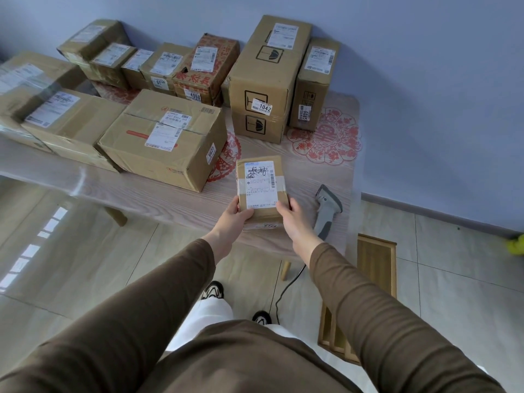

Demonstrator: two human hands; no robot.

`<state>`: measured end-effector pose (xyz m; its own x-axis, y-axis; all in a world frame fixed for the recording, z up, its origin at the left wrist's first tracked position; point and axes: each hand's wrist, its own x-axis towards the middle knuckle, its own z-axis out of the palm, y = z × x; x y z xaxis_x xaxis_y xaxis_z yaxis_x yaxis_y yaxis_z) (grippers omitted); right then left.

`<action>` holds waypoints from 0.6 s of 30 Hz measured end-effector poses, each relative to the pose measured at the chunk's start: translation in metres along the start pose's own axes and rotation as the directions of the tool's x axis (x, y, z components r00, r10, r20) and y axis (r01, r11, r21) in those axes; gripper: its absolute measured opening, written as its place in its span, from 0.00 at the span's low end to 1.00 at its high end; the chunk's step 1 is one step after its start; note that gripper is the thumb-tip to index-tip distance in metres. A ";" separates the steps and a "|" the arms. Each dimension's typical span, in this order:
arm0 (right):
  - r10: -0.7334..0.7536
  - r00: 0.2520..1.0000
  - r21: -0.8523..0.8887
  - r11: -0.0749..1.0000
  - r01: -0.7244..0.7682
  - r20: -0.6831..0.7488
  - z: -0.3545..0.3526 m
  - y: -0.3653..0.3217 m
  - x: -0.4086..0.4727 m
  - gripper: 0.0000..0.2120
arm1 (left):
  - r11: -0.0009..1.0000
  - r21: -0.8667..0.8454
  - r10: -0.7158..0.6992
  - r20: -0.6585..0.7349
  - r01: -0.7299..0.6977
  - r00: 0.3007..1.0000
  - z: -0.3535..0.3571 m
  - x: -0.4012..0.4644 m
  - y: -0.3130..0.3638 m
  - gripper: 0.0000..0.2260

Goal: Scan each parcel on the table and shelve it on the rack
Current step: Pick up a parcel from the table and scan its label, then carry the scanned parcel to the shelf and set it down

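Head view: small parcel (261, 188) is gripped at its near corners by left hand (236, 214) and right hand (292, 215) over table (170, 194) edge; label should be kept up, scanner (326, 211) reached next.

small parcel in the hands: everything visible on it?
The small parcel is a brown cardboard box, closed, with a clear tape band across it. A white shipping label with barcodes and black scribble covers most of its top. It lies flat near the table's front edge, label up. The left hand and right hand grip its near corners. The scanner lies apart to its right.
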<state>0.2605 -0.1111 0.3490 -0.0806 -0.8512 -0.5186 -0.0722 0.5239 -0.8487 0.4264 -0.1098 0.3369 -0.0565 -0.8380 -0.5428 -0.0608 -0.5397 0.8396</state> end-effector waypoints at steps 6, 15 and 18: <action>-0.249 0.968 -0.004 0.969 0.249 -0.039 0.021 -0.038 -0.010 0.17 | 0.968 -0.147 0.186 -0.112 -0.201 0.976 -0.018 -0.022 0.041 0.17; -0.492 0.864 0.088 0.870 0.485 0.109 0.128 -0.096 -0.047 0.20 | 0.829 -0.297 0.329 -0.426 -0.474 0.843 -0.114 -0.085 0.067 0.23; -0.528 0.828 0.109 0.849 0.517 0.191 0.183 -0.107 -0.071 0.16 | 0.803 -0.297 0.313 -0.527 -0.516 0.790 -0.167 -0.116 0.062 0.23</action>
<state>0.4562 -0.1122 0.4573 0.1613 -0.9869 -0.0010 0.0050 0.0019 -1.0000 0.5953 -0.0595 0.4555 0.4613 -0.8736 -0.1549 0.2760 -0.0246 0.9608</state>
